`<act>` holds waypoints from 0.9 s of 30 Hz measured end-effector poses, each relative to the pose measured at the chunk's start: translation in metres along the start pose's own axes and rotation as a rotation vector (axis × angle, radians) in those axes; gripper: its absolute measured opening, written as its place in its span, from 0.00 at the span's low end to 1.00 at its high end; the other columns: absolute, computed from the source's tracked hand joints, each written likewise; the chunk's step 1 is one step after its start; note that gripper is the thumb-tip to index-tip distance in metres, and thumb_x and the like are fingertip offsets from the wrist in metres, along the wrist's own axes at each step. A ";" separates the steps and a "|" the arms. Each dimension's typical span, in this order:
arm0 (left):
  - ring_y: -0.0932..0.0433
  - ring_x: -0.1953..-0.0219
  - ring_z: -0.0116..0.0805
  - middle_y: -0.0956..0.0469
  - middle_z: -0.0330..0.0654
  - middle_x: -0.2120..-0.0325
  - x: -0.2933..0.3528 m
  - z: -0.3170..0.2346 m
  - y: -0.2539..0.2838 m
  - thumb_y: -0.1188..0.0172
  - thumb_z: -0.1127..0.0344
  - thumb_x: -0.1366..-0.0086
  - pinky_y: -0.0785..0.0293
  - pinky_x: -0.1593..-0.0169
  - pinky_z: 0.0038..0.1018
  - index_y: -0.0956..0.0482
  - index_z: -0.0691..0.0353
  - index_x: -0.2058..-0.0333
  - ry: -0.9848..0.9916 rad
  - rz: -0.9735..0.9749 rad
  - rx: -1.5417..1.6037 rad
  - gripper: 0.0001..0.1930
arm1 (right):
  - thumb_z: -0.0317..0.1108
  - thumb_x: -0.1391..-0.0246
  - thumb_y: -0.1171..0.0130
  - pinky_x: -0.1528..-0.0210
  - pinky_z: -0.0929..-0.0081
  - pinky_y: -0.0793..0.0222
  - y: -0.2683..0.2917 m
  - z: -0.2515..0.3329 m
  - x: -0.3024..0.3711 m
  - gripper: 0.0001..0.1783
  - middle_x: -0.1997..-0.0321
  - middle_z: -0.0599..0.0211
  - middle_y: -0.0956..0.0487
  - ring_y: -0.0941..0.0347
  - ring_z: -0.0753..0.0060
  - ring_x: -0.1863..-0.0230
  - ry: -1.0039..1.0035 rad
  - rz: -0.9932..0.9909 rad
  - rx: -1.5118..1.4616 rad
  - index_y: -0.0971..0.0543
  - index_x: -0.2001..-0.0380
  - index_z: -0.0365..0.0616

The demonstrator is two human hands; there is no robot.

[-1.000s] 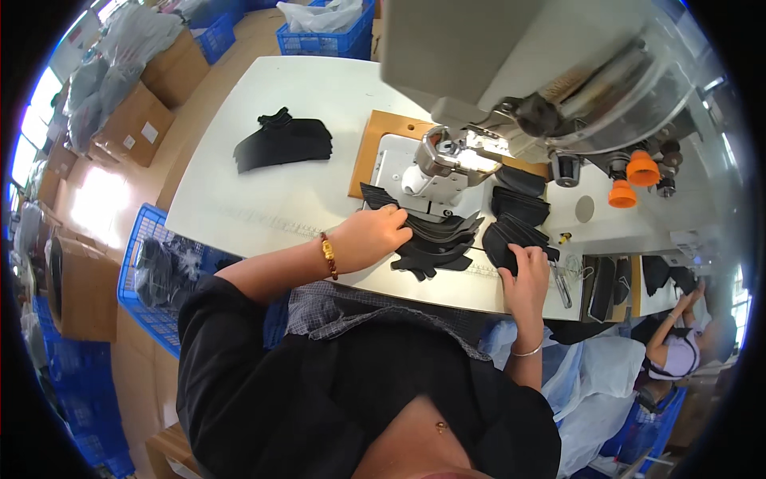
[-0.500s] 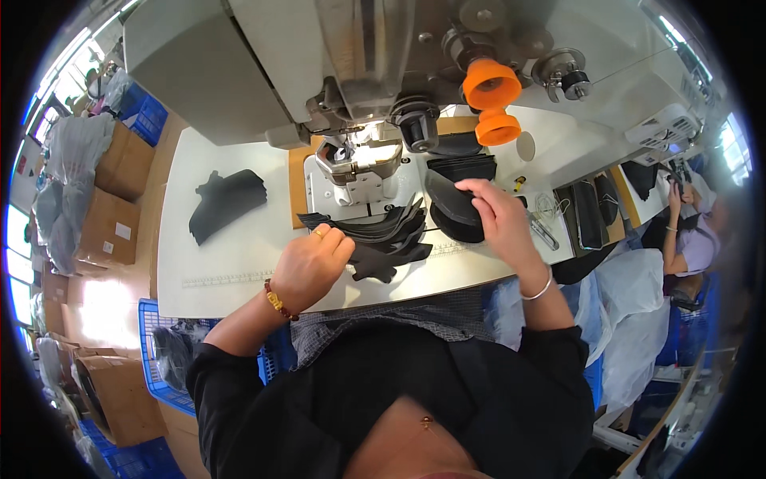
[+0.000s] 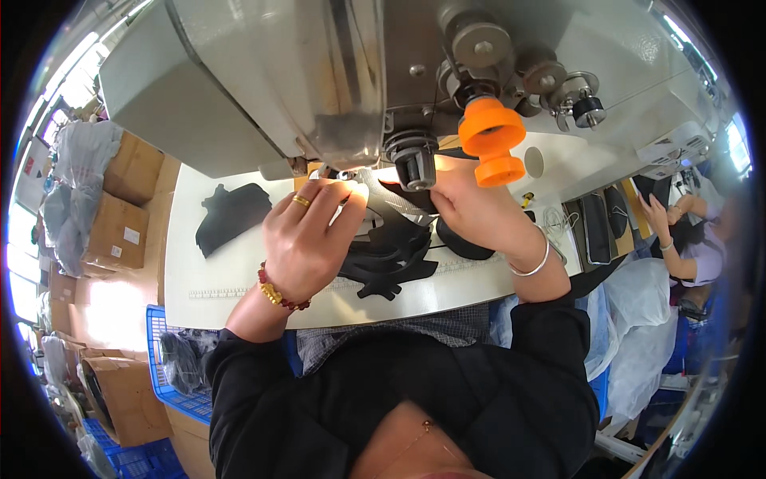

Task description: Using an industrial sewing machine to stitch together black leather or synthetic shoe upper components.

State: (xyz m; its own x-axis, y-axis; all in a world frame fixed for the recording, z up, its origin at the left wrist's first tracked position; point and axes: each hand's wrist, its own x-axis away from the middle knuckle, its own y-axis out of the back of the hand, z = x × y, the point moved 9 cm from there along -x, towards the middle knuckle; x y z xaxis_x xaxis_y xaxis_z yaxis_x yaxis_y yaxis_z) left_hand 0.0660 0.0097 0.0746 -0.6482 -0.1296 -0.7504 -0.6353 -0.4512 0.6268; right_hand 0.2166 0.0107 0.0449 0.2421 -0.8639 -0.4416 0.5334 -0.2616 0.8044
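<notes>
My right hand point(image 3: 472, 206) is closed on a black cut piece with a grey mesh side point(image 3: 411, 194), under the sewing machine head point(image 3: 319, 72). My left hand point(image 3: 309, 230) has its bent fingers close together at the lit needle area, at the near left edge of that piece; its fingertips are partly lost in glare. Just in front of my hands lies a pile of black cut pieces point(image 3: 381, 275). Below my right wrist a rounded black piece point(image 3: 463, 242) rests on the white table. Another black piece point(image 3: 230, 217) lies flat to the left.
Orange thread guides point(image 3: 491, 132) jut from the machine. A ruler strip point(image 3: 227, 293) runs along the white table point(image 3: 271, 311). At right are a black tray point(image 3: 593, 223) and a person point(image 3: 692, 231). A blue basket point(image 3: 163, 363) and cartons point(image 3: 116, 231) stand left.
Both hands have moved up and inward to the needle area. My right hand has left the rounded black piece and now holds a mesh-sided piece. The view has tilted slightly.
</notes>
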 end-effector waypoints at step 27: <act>0.21 0.68 0.39 0.20 0.41 0.67 0.008 0.018 -0.013 0.36 0.77 0.53 0.24 0.69 0.31 0.17 0.63 0.70 0.131 0.008 0.115 0.09 | 0.24 0.61 0.41 0.70 0.60 0.31 0.000 0.000 -0.004 0.12 0.73 0.60 0.27 0.26 0.53 0.71 0.059 -0.052 0.027 0.21 0.67 0.43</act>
State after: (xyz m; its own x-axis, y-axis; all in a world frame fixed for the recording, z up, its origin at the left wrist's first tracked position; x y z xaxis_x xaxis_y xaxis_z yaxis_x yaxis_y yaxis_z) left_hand 0.0613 0.0308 0.0646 -0.5980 -0.2503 -0.7614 -0.6790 -0.3466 0.6472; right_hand 0.2152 0.0145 0.0469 0.2628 -0.8221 -0.5051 0.5245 -0.3177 0.7899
